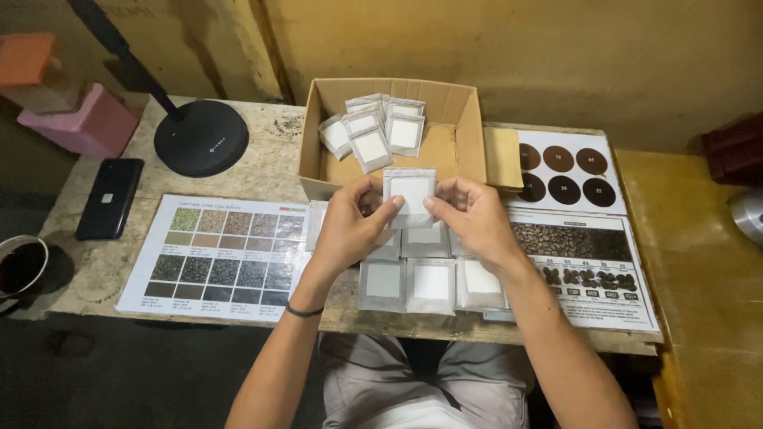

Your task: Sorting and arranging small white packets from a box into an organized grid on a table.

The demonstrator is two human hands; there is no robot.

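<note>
My left hand (350,226) and right hand (470,216) each pinching one white, grey-edged sachet (411,195), upright, face toward me, long axis vertical, over more sachets on desk (262,171).

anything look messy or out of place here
Nothing is spilled or damaged. The sachets in the cardboard box lie tilted in a loose heap, unlike the neat rows on the table. Both hands, left and right, hold one sachet upright.

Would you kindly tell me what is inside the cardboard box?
The cardboard box holds several small silvery filter packets piled at its left; whatever lies beneath that pile is covered.
</note>
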